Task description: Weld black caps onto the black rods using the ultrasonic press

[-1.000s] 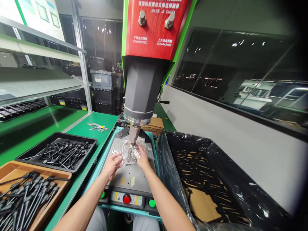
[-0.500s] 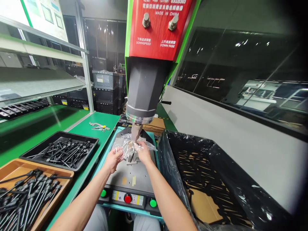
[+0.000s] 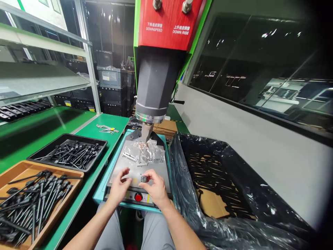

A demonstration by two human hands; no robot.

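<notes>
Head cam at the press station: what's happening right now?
A person sits at a green-and-red press machine. The right hand pinches a small black square part over the grey metal base plate; the left hand hovers open beside it. A crumpled clear plastic bag lies under the press horn. Trays of black rods sit left.

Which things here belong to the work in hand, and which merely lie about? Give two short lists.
In hand:
- small black part, pinched by right hand
- left hand, open beside it
- grey plate of the press
- clear plastic film under the press tip

Lying about:
- black tray of rods
- brown tray of rods
- bag-lined bin
- tools on the bench
</notes>
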